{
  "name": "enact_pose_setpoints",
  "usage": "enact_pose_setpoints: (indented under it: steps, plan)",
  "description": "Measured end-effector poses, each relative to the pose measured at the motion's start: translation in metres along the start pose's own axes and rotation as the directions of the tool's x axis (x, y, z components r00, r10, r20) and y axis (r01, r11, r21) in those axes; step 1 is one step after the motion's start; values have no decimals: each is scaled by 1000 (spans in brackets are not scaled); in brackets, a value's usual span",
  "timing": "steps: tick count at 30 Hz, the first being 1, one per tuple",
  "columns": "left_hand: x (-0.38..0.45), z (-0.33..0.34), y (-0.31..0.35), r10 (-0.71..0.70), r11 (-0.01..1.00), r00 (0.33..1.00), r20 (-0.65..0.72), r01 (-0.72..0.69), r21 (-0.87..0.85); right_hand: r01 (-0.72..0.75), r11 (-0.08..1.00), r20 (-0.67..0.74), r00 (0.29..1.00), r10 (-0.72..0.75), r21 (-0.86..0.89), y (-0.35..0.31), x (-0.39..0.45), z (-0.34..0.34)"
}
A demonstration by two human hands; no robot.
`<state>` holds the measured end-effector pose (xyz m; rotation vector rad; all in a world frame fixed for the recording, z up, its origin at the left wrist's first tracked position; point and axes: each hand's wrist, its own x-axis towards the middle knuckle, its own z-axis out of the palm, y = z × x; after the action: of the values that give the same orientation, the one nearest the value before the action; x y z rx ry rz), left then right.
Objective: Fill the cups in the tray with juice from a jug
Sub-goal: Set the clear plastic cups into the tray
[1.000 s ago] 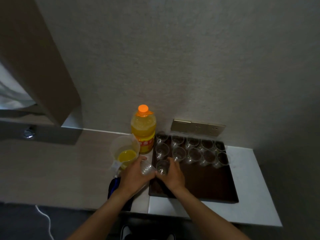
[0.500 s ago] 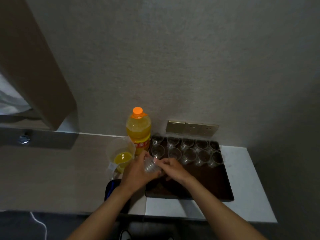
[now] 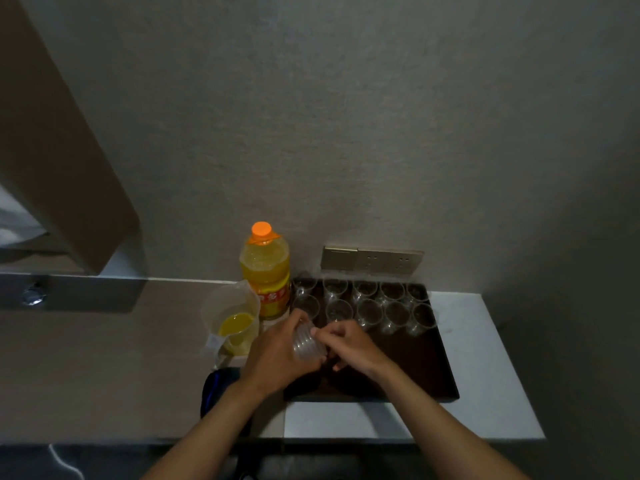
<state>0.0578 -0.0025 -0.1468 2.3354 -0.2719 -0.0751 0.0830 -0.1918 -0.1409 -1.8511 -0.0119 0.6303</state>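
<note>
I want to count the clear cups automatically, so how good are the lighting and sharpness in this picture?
Head view: dim overall, with dark corners; the clear cups barely stand out against the dark tray. The stack of cups between the left hand and right hand is slightly soft. Wide-angle bending curves the counter edge. The juice bottle and jug read clearly.

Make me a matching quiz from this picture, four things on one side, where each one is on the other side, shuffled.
1. juice bottle
2. jug
3. stack of cups
4. wall socket panel

A. held in the left hand
B. on the wall behind the tray
C. left of the bottle, juice inside
D. left of the tray, orange cap on

Pairs: 1-D, 2-C, 3-A, 4-B
</note>
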Motion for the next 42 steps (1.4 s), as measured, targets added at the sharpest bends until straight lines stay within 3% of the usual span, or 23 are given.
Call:
enact_pose_setpoints:
  steps: [7,14,19,25,31,42]
  plan:
    - [7,6,2,25,999,997,73,-24,-22,26,999,-75,997,-22,42,12,-5,-7]
    - [7,9,-9,-59,993,996,63,65,-102,8,977,-392,917,78,212,39,-5,-45]
    - [7,12,-13,-100,986,993,57,107,-126,-45,997,-538,840,67,55,81,0,-48]
    - [5,19,-14,-107,986,993,50,112,-126,-34,941,-458,879,-131,-336,102,4,-30]
    - [0,17,-15,-115,983,992,56,121,-141,-50,915,-382,917,-117,-400,101,13,-12]
    - [-2,15,-28,-167,976,985,34,170,-139,-123,935,-436,899,-37,-333,108,29,7]
